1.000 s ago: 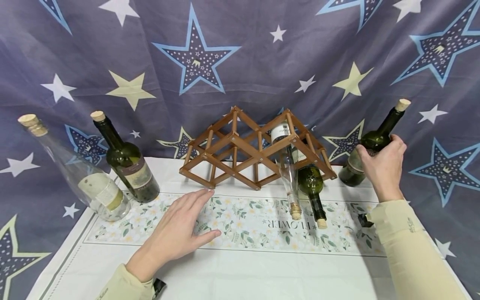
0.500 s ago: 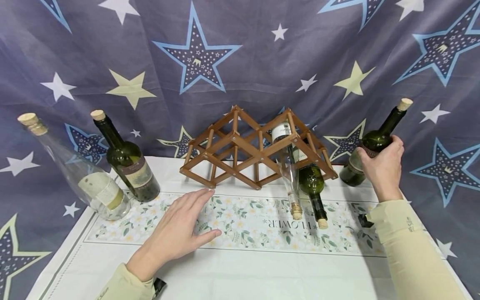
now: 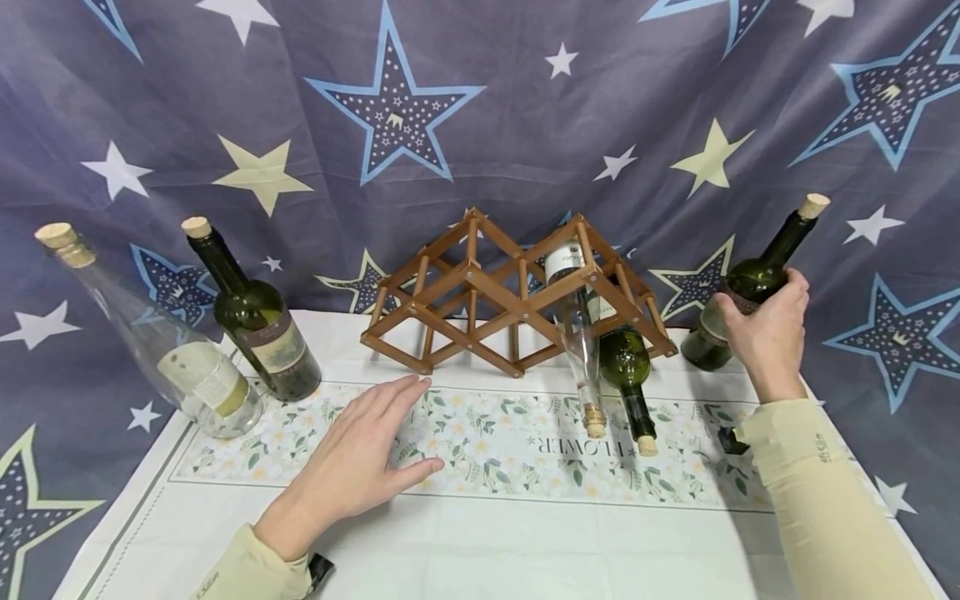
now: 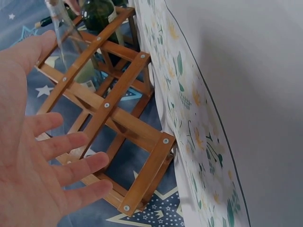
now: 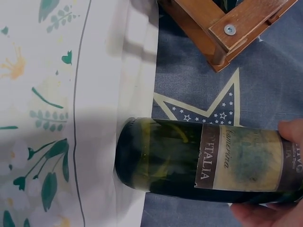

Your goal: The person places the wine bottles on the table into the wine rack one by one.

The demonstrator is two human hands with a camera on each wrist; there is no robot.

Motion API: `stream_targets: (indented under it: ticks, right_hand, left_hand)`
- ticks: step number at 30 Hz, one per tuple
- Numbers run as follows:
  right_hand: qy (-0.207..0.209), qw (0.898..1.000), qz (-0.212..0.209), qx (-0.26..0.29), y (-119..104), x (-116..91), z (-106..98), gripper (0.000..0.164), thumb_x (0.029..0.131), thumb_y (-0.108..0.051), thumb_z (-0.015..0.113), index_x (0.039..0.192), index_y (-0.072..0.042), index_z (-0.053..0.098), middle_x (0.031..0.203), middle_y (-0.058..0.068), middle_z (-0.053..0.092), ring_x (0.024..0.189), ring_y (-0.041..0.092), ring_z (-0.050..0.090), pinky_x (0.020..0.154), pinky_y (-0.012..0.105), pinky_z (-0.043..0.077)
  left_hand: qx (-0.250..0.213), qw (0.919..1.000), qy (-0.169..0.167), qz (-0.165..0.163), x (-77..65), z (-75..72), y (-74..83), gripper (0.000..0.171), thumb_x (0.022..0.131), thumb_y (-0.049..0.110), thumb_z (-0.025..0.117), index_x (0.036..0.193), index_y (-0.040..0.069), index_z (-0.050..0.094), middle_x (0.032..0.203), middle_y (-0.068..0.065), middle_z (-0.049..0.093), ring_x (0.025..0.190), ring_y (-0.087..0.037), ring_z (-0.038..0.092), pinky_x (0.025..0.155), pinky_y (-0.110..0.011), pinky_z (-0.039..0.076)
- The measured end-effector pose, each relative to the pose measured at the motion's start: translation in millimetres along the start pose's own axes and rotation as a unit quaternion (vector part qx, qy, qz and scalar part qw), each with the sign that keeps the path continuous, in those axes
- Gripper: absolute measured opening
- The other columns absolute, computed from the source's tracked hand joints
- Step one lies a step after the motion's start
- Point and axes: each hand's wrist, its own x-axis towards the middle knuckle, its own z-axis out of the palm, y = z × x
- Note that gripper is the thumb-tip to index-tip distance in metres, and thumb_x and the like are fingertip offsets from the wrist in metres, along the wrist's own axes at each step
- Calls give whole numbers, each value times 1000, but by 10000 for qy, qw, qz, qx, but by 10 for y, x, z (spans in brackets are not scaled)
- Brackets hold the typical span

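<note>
At the right end of the table my right hand [image 3: 767, 333] grips a corked green wine bottle [image 3: 757, 277] round its body; the bottle is upright with a slight lean. In the right wrist view its label [image 5: 246, 158] faces the camera. My left hand [image 3: 356, 450] is held over the floral runner, fingers straight and spread, holding nothing. Beyond its fingertips stands a wooden lattice wine rack [image 3: 468, 275]. In the rack's right part lie a clear bottle [image 3: 576, 333] and a green bottle [image 3: 624, 358], their corked necks pointing towards me.
On the left stand a tall clear corked bottle [image 3: 191, 375] and a green corked bottle [image 3: 266, 333]. A floral runner [image 3: 480, 450] lies across the white tablecloth [image 3: 525, 550]. Behind the table hangs a star-patterned cloth [image 3: 510, 150].
Both hands and the bottles stay nearly where they were. The view shifts very slightly.
</note>
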Motion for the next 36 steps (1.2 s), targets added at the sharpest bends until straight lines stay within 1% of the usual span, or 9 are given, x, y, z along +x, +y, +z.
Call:
stream_targets:
  ticks: [4, 8, 11, 17, 23, 28, 33, 36]
  right_hand:
    - [9, 10000, 1, 67, 11, 0, -20, 98, 86, -57, 63, 158, -18, 10, 152, 21, 31, 125, 52, 44, 99, 63, 34]
    - [22, 9999, 15, 127, 33, -5, -36, 98, 86, -56, 65, 159, -18, 10, 152, 20, 32, 126, 50, 44, 100, 62, 34]
    - [52, 9999, -6, 144, 43, -7, -44, 98, 86, -56, 65, 159, -18, 11, 152, 20, 33, 127, 49, 44, 100, 62, 34]
    - [120, 9998, -82, 169, 42, -29, -70, 99, 85, -58, 65, 159, -18, 13, 152, 19, 33, 127, 49, 44, 100, 62, 34]
    - [244, 9993, -140, 265, -2, -69, -130, 98, 83, -58, 66, 158, -18, 16, 152, 18, 34, 127, 48, 44, 100, 61, 34]
    - [346, 9987, -166, 329, -53, -103, -190, 97, 83, -58, 67, 157, -21, 17, 151, 17, 35, 128, 45, 44, 100, 61, 35]
    - [455, 9977, -295, 416, -107, -148, -241, 96, 83, -55, 68, 157, -22, 18, 150, 17, 36, 130, 42, 44, 103, 59, 35]
    - [526, 9968, -349, 490, -154, -192, -287, 96, 82, -54, 69, 157, -23, 18, 150, 16, 36, 131, 40, 43, 104, 57, 35]
  left_hand:
    - [-20, 9999, -94, -56, 7, -9, 14, 95, 83, 74, 58, 158, 23, 31, 154, -2, 38, 135, -26, 41, 109, -48, 34]
    - [-22, 9998, -170, -106, 11, -2, 17, 94, 84, 75, 56, 158, 22, 32, 154, -3, 38, 136, -26, 40, 109, -49, 33]
    - [-11, 9998, -161, -92, 12, 8, 12, 94, 84, 76, 55, 157, 20, 33, 154, -4, 39, 136, -26, 40, 109, -49, 34]
    - [6, 9999, -128, -65, 11, 11, 8, 95, 84, 76, 55, 159, 24, 29, 154, -5, 39, 136, -26, 40, 110, -49, 33]
    - [24, 9998, -162, -99, 9, 4, 8, 95, 83, 76, 55, 159, 24, 29, 154, -4, 38, 136, -25, 39, 110, -49, 33]
    - [-10, 9999, -139, -100, 2, -1, 6, 95, 83, 74, 57, 158, 23, 31, 154, -4, 38, 137, -25, 39, 110, -48, 33]
    - [-14, 9999, -93, -115, -6, -6, 3, 95, 83, 74, 58, 157, 21, 33, 155, -1, 36, 137, -25, 39, 110, -48, 33]
    - [-2, 9999, -58, -87, -10, -9, 2, 95, 83, 75, 57, 157, 21, 33, 155, -1, 36, 137, -25, 39, 110, -48, 33]
